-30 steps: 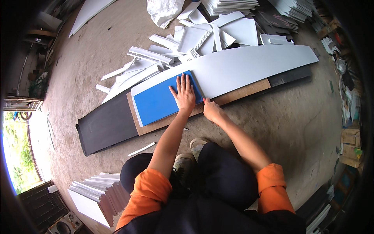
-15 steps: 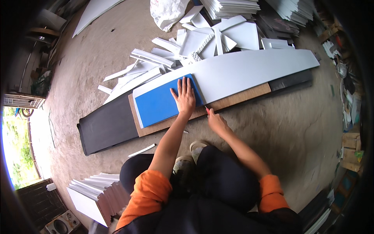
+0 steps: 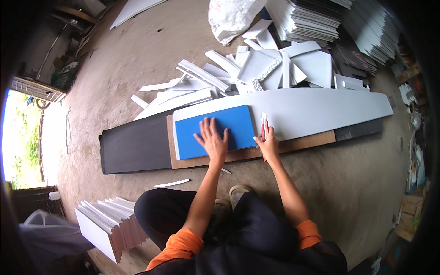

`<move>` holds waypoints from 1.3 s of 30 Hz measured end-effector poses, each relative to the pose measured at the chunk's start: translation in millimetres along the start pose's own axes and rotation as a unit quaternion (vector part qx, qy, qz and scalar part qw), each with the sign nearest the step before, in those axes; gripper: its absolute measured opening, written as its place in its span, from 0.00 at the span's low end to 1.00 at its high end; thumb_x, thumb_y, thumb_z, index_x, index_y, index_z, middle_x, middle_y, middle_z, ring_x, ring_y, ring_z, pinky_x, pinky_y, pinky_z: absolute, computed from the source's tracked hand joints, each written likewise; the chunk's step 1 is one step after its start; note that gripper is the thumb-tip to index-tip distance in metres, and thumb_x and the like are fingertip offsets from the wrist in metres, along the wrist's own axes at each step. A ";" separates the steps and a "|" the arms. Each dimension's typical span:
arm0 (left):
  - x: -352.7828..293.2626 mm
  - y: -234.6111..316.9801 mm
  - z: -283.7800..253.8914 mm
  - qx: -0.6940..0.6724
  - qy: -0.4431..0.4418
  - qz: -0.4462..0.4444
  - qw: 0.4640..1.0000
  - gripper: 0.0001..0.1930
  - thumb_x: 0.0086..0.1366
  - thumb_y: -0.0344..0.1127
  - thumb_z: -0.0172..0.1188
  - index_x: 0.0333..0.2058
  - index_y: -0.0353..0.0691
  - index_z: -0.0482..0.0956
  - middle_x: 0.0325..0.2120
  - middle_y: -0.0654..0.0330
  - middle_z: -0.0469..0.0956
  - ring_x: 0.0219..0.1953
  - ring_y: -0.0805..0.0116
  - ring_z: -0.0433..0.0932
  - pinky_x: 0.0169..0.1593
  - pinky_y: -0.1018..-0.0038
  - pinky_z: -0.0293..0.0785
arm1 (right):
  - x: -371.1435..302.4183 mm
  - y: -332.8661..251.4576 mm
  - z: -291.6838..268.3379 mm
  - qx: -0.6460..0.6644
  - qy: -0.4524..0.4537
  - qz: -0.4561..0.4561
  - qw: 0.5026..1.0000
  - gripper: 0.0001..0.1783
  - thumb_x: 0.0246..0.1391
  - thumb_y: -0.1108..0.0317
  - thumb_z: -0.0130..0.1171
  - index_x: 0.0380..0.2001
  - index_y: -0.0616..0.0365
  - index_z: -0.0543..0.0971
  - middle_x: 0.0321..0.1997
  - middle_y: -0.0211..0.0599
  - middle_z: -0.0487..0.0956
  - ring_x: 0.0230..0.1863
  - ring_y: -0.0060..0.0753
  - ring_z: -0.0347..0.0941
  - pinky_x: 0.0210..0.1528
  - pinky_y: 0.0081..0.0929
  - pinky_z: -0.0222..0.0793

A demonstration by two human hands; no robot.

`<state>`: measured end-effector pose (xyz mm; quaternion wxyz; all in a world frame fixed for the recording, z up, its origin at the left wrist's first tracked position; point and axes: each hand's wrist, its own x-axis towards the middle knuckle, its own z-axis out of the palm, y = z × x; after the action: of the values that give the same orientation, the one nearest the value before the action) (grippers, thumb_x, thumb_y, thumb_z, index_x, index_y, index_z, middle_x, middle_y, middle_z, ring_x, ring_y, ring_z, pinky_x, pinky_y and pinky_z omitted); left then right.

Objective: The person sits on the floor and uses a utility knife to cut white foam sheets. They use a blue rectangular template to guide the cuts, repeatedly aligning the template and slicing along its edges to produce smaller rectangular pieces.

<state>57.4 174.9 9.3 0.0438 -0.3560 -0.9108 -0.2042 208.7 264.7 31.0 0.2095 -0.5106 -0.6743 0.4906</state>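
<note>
A blue rectangular board lies over the left part of a long white sheet, which looks like foam board. My left hand rests on the blue board with its fingers spread. Just past the board's right edge, my right hand is closed round a red utility knife, its tip pointing away from me over the white sheet. The right fingertips are close to the board's lower right corner. Beneath the sheet are a brown board and a long black mat.
Behind the sheet lies a heap of white offcuts. A white sack and stacked white sheets stand farther back. At the lower left are more upright white panels. A thin white strip lies on the concrete floor.
My right hand has moved from the sheet's near edge up beside the blue board, the knife now upright in view. My left hand has slid toward the board's middle. The view has shifted.
</note>
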 end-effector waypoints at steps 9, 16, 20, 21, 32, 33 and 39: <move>8.9 -91.5 -33.8 0.075 0.066 -0.214 0.972 0.42 0.48 0.57 0.59 0.53 0.31 0.57 0.49 0.50 0.59 0.50 0.54 0.58 0.51 0.57 0.56 | -5.3 10.3 27.5 -0.029 0.074 -0.042 0.996 0.22 0.38 0.75 0.62 0.35 0.60 0.61 0.25 0.38 0.75 0.27 0.39 0.73 0.31 0.31 0.67; 6.4 -90.7 -31.8 0.088 0.050 -0.206 0.973 0.35 0.50 0.57 0.57 0.50 0.37 0.64 0.46 0.52 0.62 0.50 0.53 0.58 0.50 0.57 0.57 | -11.5 8.5 33.0 0.018 0.101 -0.038 0.994 0.20 0.41 0.79 0.58 0.36 0.60 0.61 0.31 0.39 0.74 0.32 0.41 0.72 0.35 0.33 0.67; 21.6 -90.7 -23.0 0.084 0.062 -0.203 0.974 0.36 0.49 0.57 0.58 0.50 0.37 0.64 0.45 0.53 0.62 0.49 0.54 0.59 0.48 0.58 0.57 | 0.5 3.0 38.8 0.046 0.108 -0.043 0.992 0.20 0.40 0.81 0.57 0.36 0.61 0.61 0.33 0.42 0.73 0.36 0.47 0.71 0.37 0.37 0.66; 28.0 -92.2 -21.5 0.075 0.058 -0.209 0.973 0.37 0.48 0.58 0.59 0.50 0.37 0.63 0.46 0.52 0.62 0.49 0.54 0.59 0.48 0.58 0.57 | 4.7 0.4 40.0 0.054 0.108 -0.042 0.992 0.20 0.40 0.81 0.57 0.36 0.61 0.61 0.33 0.42 0.73 0.36 0.47 0.71 0.37 0.37 0.66; 66.5 -99.3 -5.5 0.075 0.030 -0.221 0.972 0.44 0.42 0.63 0.61 0.52 0.39 0.60 0.46 0.52 0.61 0.51 0.54 0.58 0.50 0.54 0.53 | 24.7 2.1 53.1 0.122 0.142 -0.078 0.979 0.22 0.42 0.82 0.55 0.41 0.61 0.61 0.33 0.39 0.75 0.34 0.36 0.73 0.36 0.30 0.68; 66.3 -97.6 -5.7 0.064 0.023 -0.224 0.972 0.44 0.43 0.63 0.60 0.53 0.39 0.60 0.47 0.52 0.61 0.52 0.54 0.57 0.51 0.54 0.52 | 24.9 2.3 52.2 0.123 0.149 -0.085 0.977 0.22 0.42 0.82 0.56 0.42 0.61 0.61 0.33 0.37 0.75 0.33 0.32 0.73 0.35 0.27 0.68; 64.8 -96.4 -5.7 0.047 0.017 -0.233 0.971 0.44 0.43 0.65 0.59 0.54 0.41 0.60 0.48 0.51 0.60 0.54 0.54 0.54 0.53 0.52 0.49 | 25.7 2.8 51.6 0.127 0.142 -0.072 0.979 0.21 0.43 0.81 0.55 0.42 0.61 0.62 0.34 0.37 0.75 0.34 0.32 0.73 0.35 0.27 0.68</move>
<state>-55.3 149.6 -3.7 0.0270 -0.1275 -0.9765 -0.1718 159.6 264.6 0.7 0.4012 -0.4945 -0.6047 0.4784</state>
